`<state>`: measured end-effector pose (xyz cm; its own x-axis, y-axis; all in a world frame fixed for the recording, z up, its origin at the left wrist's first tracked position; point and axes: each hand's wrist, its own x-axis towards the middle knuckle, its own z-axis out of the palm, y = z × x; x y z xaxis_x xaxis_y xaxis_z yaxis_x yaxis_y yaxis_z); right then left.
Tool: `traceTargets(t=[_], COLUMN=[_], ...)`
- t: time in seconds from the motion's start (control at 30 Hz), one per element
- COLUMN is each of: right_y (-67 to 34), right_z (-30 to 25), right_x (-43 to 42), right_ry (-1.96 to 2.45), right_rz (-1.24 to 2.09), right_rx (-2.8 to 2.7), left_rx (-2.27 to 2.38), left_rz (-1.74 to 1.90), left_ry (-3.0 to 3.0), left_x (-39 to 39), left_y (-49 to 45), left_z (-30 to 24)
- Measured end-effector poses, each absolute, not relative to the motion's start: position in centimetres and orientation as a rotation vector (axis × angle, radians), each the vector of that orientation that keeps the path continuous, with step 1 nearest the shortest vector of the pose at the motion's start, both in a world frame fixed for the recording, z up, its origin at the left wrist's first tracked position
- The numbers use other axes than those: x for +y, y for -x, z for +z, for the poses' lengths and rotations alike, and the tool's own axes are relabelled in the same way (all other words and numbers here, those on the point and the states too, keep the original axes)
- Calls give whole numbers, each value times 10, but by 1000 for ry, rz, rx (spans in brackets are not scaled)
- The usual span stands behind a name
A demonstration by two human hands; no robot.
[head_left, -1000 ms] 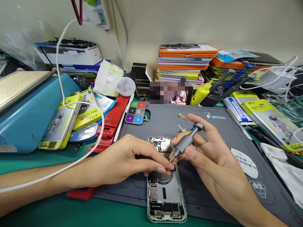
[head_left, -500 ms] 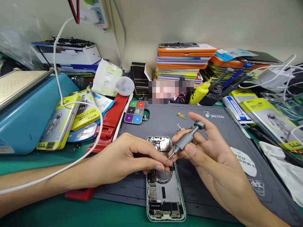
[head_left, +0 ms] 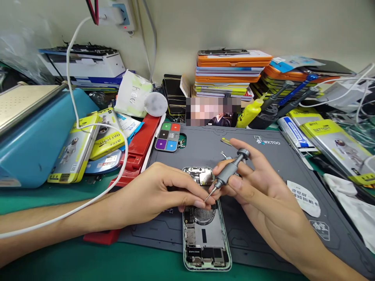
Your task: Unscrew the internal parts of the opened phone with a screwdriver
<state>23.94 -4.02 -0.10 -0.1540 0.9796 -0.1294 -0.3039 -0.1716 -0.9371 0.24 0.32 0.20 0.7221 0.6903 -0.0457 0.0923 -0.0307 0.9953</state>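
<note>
The right hand [head_left: 265, 199] grips a screwdriver [head_left: 228, 171], its tip at the left hand [head_left: 166, 191], which is closed in a pinch; on what, one cannot tell. Below them lies an opened phone [head_left: 209, 238], across the edge of the mat [head_left: 202, 146] on the bench [head_left: 152, 265].

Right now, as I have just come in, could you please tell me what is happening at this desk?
A person works above an opened smartphone, its inner parts exposed. It lies across the near edge of a grey work mat. The right hand holds a precision screwdriver at a slant, tip downward, close to the left hand. The left hand's thumb and forefinger are drawn together; whether they hold a small part is unclear.
</note>
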Motion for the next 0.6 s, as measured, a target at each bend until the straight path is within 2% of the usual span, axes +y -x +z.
traceTargets(t=[0.6], right_y=[-238], right_z=[-1], right_x=[-41], right_ry=[1037], right_rz=[1527], right_rx=[-1030], left_rx=[655], left_rz=[535], left_ry=[-1538], left_x=[2], left_y=[-2], left_z=[1])
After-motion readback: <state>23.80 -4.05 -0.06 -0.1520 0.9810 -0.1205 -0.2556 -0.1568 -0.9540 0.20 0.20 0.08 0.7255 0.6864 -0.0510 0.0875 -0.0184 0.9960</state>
